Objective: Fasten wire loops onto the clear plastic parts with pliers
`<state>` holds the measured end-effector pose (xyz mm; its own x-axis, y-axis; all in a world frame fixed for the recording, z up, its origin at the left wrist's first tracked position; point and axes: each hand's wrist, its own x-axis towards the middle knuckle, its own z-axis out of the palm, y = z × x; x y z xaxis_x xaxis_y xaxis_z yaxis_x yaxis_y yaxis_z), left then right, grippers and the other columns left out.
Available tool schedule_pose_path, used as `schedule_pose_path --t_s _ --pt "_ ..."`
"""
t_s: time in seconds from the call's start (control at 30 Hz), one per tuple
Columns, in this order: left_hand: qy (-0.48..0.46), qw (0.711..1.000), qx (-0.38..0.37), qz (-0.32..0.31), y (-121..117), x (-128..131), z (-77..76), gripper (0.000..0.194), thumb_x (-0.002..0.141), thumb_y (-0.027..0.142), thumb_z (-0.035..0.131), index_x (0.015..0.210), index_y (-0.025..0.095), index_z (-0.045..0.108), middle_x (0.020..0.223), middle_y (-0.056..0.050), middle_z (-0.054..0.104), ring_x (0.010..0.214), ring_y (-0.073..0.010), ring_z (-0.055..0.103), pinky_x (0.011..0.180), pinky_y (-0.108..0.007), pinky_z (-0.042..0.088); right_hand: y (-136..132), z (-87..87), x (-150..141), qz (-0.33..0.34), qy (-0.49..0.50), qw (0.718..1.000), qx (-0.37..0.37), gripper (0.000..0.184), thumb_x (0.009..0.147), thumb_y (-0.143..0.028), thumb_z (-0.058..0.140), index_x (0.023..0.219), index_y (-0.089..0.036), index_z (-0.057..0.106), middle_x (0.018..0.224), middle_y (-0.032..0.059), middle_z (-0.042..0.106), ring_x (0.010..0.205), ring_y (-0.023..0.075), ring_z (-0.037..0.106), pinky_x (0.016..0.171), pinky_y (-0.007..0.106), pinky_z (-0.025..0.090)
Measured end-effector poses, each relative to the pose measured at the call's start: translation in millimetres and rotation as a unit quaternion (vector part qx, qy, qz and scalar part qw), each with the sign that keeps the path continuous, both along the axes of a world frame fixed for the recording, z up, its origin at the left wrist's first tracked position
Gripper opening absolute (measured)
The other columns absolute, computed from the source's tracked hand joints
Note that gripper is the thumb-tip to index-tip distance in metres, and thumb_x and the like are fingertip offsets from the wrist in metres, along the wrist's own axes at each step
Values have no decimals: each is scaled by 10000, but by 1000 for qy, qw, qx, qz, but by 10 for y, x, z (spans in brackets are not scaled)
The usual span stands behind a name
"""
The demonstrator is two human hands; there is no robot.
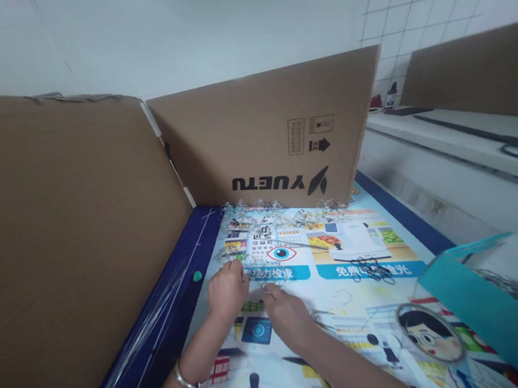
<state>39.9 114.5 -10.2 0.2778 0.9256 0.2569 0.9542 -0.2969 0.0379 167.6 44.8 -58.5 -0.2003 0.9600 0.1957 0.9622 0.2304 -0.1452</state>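
My left hand (228, 288), with a silver bangle at the wrist, is closed with its fingers curled in; what it holds is too small to make out. Just right of it and nearer to me, my right hand (286, 312) pinches thumb and finger together on what looks like a thin wire piece. Faint thin wire loops (265, 272) lie just beyond my fingertips, over the printed mat. A tangled row of thin, shiny wire pieces (287, 214) runs along the mat's far end. Dark looped pieces (371, 270) lie in a heap to the right.
Tall cardboard panels stand at the left (60, 253) and at the back (249, 136). A teal box (484, 295) holding many metal wire pieces is at the right. A round clear dish (431, 332) sits near it. Beyond is a white ledge (468, 139) with a black cable.
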Motion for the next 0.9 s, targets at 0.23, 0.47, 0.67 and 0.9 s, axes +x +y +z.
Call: schedule_pose_path --t_s 0.23,0.47,0.67,0.9 --pt "-55 998 -20 -19 -46 -29 -69 150 830 191 447 938 198 551 894 -45 634 731 -190 611 579 -258 370 15 2 22 -7 29 999 18 283 787 -19 427 962 -151 607 1095 89 584 837 180 593 702 261 475" --pt "-76 996 -37 -32 -116 -44 -94 179 859 244 425 835 215 599 842 -24 643 713 -170 612 567 -247 348 66 -38 32 -29 137 989 47 255 874 -113 369 887 -173 616 954 60 618 862 148 581 770 235 456" --pt "-106 991 -72 -25 -185 -3 -139 207 865 263 419 852 215 619 834 -29 657 761 -168 617 613 -233 362 93 -8 36 -31 230 971 59 229 852 -137 395 875 -178 619 927 52 623 854 145 580 779 245 457" --pt "-115 990 -82 -24 -272 72 -218 219 872 233 410 910 209 624 863 -39 662 814 -169 616 653 -230 376 40 39 -12 -15 326 944 51 245 790 -75 394 755 -179 612 815 44 613 804 150 569 751 242 445"
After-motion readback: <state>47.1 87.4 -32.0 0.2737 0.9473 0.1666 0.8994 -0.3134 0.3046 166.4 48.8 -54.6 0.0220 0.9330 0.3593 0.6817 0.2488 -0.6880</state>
